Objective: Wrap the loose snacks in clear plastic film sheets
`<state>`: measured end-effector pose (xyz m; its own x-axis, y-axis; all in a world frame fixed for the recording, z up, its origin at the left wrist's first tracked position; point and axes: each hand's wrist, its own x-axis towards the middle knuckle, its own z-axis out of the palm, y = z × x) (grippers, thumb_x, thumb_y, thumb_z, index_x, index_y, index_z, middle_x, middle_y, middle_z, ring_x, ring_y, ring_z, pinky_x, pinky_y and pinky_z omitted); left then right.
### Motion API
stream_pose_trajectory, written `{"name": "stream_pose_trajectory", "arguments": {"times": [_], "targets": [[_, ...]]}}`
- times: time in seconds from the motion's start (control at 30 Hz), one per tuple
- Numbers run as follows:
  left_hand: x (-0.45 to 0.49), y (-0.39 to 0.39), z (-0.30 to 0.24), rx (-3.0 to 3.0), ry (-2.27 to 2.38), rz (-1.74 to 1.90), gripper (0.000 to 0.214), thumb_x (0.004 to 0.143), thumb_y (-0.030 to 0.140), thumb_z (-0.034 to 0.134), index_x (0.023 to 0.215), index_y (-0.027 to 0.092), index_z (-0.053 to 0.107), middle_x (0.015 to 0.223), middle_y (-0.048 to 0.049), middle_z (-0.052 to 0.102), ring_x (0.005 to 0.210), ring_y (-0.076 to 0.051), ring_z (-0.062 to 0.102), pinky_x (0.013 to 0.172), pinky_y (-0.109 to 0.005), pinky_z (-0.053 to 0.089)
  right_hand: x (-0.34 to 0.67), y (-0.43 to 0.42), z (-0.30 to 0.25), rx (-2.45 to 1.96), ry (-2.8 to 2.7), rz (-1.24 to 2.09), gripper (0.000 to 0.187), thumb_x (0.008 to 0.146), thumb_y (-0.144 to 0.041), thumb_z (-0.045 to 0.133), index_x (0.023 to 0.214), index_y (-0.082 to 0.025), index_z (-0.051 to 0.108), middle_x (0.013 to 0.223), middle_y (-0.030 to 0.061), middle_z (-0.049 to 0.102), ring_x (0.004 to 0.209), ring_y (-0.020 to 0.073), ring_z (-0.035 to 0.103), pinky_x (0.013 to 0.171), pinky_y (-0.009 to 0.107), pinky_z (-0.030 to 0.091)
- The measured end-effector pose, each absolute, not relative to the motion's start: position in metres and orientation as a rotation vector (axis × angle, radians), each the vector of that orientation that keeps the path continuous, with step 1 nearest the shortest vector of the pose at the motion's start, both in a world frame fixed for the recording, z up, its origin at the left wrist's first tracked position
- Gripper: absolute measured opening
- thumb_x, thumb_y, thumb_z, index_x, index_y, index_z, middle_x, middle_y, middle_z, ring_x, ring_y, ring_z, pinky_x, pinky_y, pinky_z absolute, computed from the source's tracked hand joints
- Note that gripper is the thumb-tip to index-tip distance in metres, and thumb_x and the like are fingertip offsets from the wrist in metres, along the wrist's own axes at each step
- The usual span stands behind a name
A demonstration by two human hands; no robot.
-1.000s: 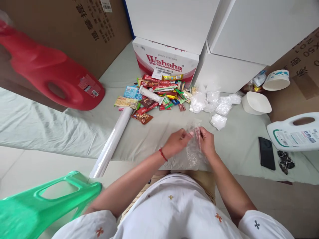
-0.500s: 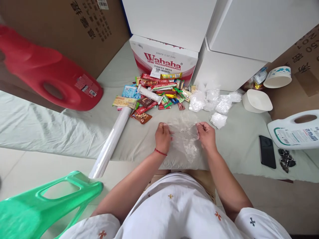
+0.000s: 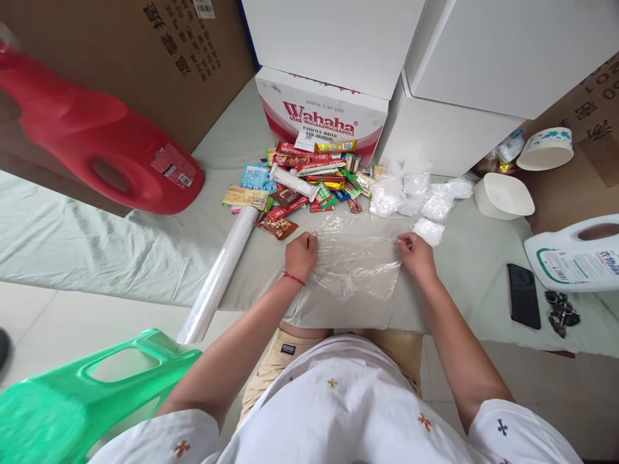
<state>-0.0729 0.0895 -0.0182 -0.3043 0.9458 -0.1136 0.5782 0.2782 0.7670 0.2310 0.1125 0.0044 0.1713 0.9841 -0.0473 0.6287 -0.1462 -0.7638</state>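
Note:
A clear sheet of plastic film [image 3: 358,264] is stretched between my two hands, low over the green cloth. My left hand [image 3: 302,254] pinches its left side, with a red string on the wrist. The right side is pinched by my right hand [image 3: 416,256]. Just beyond lies a heap of wrapped snack bars [image 3: 314,177] in mixed colours. To the right of the heap sit several bundles wrapped in clear plastic [image 3: 411,193], one close to my right fingers. A long white roll of film [image 3: 220,274] lies left of my left hand.
A Wahaha carton [image 3: 322,113] and white boxes [image 3: 333,35] stand behind the snacks. On the left are a red jug [image 3: 106,142] and a green stool [image 3: 116,386]. At right are white bowls [image 3: 505,196], a white detergent bottle [image 3: 575,254], a phone [image 3: 523,296] and keys [image 3: 561,312].
My hands have moved apart, left hand leftward and right hand rightward. The film between them has gone from crumpled to spread wide and flatter.

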Motion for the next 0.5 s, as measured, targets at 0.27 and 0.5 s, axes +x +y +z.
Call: {"name": "stream_pose_trajectory", "arguments": {"times": [0.27,0.5], "targets": [[-0.070,0.093,-0.019,1.372,2.026,0.862,0.036,0.104,0.037,0.041,0.070,0.025,0.041,0.059,-0.0009,0.051,0.062,-0.021,0.048,0.065,-0.032,0.025,0.194,0.033,0.012,-1.259,-2.437,0.431,0.039,0.098,-0.050,0.064,0.125,-0.023,0.070,0.119,0.0150,0.068,0.106,0.0322,0.058,0.090,0.046,0.052],[-0.081,0.099,-0.015,1.620,2.124,0.722,0.035,0.105,0.036,0.041,0.075,0.022,0.053,0.074,-0.0062,0.061,0.073,-0.022,0.054,0.067,-0.032,0.027,0.240,0.016,-0.029,-1.286,-2.395,0.337,0.029,0.107,-0.021,0.047,0.109,-0.022,0.075,0.098,0.0101,0.071,0.086,0.0240,0.055,0.075,0.038,0.053]]}}
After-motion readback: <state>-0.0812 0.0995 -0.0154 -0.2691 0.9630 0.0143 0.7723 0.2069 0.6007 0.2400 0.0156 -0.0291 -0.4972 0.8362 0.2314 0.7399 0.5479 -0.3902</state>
